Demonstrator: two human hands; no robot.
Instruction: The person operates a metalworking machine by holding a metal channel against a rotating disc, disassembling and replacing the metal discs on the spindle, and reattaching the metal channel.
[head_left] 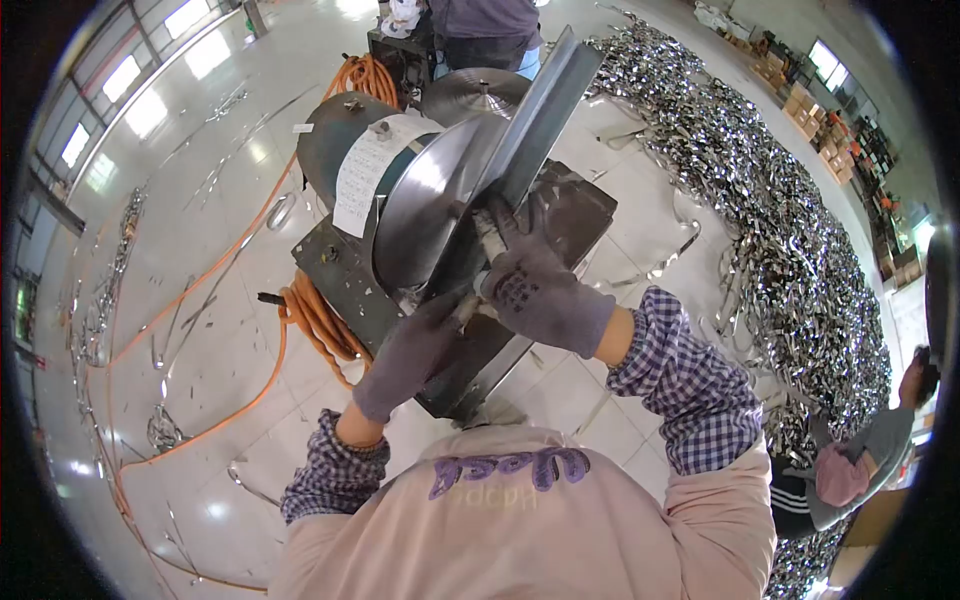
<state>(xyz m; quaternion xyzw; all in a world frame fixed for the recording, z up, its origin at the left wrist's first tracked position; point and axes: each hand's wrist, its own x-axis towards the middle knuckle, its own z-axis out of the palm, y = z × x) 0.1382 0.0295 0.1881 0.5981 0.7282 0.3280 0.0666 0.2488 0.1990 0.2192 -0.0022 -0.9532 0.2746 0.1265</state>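
In the head view, a large shiny metal disc (430, 200) stands on edge beside a dark green motor housing (330, 150). A long steel angle bar (555, 100) slants up and away along the disc's face. Over the lower part of the bar lies my right hand (545, 295), in a grey glove with its fingers bent against the metal. My left hand (415, 350), gloved too, is closed at the bar's near end, just under the disc's lower edge. Whatever is pinched between the fingers of either hand is hidden.
Coiled orange hose (315, 320) lies left of the dark machine base (340, 265). Shiny metal strips form a big heap (790, 240) on the right. Another person (850, 475) bends beside the heap; a second person (485, 30) stands beyond the machine, near another disc (475, 95).
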